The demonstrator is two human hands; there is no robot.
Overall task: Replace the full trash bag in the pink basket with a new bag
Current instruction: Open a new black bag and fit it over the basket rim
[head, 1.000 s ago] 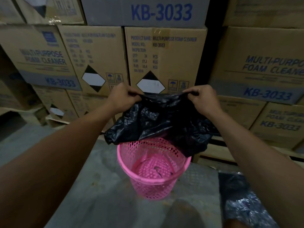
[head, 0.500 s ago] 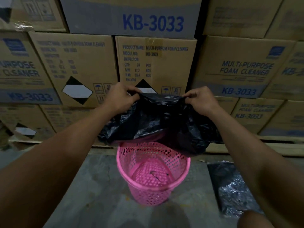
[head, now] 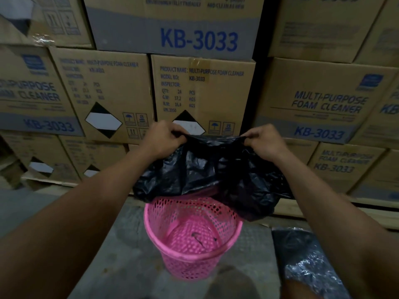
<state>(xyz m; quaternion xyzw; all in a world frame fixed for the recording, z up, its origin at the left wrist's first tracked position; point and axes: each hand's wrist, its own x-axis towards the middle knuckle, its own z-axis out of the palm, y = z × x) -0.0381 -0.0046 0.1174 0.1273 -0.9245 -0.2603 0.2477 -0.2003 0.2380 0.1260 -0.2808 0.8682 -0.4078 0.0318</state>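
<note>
Looks like a warehouse or stockroom: walled in by stacked cartons, all printed MULTI-PURPOSE FOAM CLEANER and KB-3033, with quantity, weight and handling marks; raised on wooden pallets over a bare grey concrete floor; dimly lit.

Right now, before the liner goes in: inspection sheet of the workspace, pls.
Surface: grey concrete floor; the basket stands on it.
Job's things: pink basket upright, unlined; black trash bag held spread above its far rim; second black bag lies on the floor to the basket's right.
Clutter: a few small dark bits on the basket's bottom.
Hands: left hand and right hand each pinch the bag's top edge.
Cables: nothing seen.
Surroundings: stacked cartons marked KB-3033 multi-purpose foam cleaner, on wooden pallets.
</note>
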